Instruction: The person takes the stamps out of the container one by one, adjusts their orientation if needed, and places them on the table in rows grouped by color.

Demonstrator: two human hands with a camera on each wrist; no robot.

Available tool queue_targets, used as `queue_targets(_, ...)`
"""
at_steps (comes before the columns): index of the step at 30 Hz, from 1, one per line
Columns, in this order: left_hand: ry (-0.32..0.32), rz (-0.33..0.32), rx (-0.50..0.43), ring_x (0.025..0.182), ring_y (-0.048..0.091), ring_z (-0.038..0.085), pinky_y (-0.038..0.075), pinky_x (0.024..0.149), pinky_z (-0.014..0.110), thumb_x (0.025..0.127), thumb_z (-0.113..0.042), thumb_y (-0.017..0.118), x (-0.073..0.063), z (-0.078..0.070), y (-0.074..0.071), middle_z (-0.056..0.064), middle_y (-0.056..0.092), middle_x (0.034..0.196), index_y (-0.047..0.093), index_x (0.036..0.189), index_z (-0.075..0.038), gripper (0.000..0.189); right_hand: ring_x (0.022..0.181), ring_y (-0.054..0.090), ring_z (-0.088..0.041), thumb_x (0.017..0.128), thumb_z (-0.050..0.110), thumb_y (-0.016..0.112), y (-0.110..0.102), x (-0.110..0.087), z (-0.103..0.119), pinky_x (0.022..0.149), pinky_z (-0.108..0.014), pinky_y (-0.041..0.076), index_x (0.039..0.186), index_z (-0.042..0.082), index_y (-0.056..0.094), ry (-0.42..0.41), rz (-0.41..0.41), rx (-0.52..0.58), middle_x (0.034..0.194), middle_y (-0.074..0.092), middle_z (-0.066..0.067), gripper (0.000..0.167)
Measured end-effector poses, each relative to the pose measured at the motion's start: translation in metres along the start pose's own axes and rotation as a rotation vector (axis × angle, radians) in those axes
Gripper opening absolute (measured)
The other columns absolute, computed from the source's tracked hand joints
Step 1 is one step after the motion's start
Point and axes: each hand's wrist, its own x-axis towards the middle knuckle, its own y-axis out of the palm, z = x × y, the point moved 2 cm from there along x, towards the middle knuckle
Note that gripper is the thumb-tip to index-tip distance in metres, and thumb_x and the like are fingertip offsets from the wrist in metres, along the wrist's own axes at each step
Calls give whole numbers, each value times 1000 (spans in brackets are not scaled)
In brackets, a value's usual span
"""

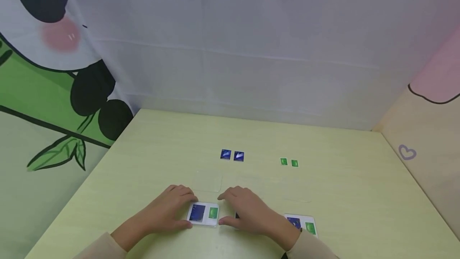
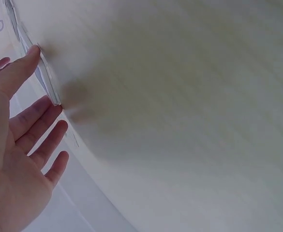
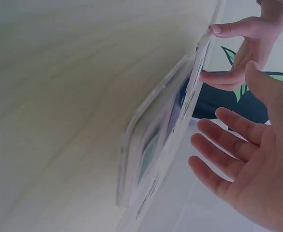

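A clear-cased white card with a blue picture and a green picture lies flat near the table's front. Across its left end my left hand holds it, thumb at the near edge and forefinger at the far edge; the left wrist view has both fingertips on the case's edge. My right hand hovers just right of that card with fingers spread and nothing held. Beneath the right hand, a second card is mostly hidden. A third similar card lies further right, partly covered by the right forearm.
Two small blue pictures lie side by side further back. To their right are two small green pictures. Faint clear plastic pieces lie between these and the hands. A white cloth hangs behind the table, with printed cloths at both sides.
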Motion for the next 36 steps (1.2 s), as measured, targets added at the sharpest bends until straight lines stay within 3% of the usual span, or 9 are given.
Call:
queue_targets(15, 68, -40, 36, 108, 57, 15, 41, 98, 44, 75, -50, 76, -2, 2, -4, -7, 65, 110, 66, 113, -16, 52, 110, 55, -9, 87, 52, 62, 4, 16, 17, 96, -28, 46, 125, 21, 60, -18, 26, -65, 122, 63, 7, 49)
queue_targets(22, 66, -45, 28, 107, 57, 14, 41, 98, 44, 74, -49, 76, -3, 1, -4, -7, 65, 109, 66, 112, -16, 52, 103, 54, -8, 87, 53, 62, 7, 20, 22, 88, -25, 45, 122, 20, 60, -45, 9, -112, 116, 63, 7, 49)
queue_targets(29, 50, -33, 13, 107, 57, 14, 41, 99, 45, 74, -50, 77, -2, 1, -5, -7, 65, 109, 66, 113, -17, 53, 105, 55, -8, 87, 54, 61, 7, 23, 24, 89, -25, 45, 122, 20, 60, -54, -6, -146, 116, 63, 8, 49)
queue_targets(36, 77, -51, 37, 105, 57, 14, 41, 97, 43, 73, -48, 77, -2, 2, -5, -7, 65, 108, 66, 112, -16, 52, 105, 55, -7, 85, 57, 61, 7, 26, 28, 86, -23, 44, 123, 21, 59, -46, -1, -179, 115, 63, 8, 52)
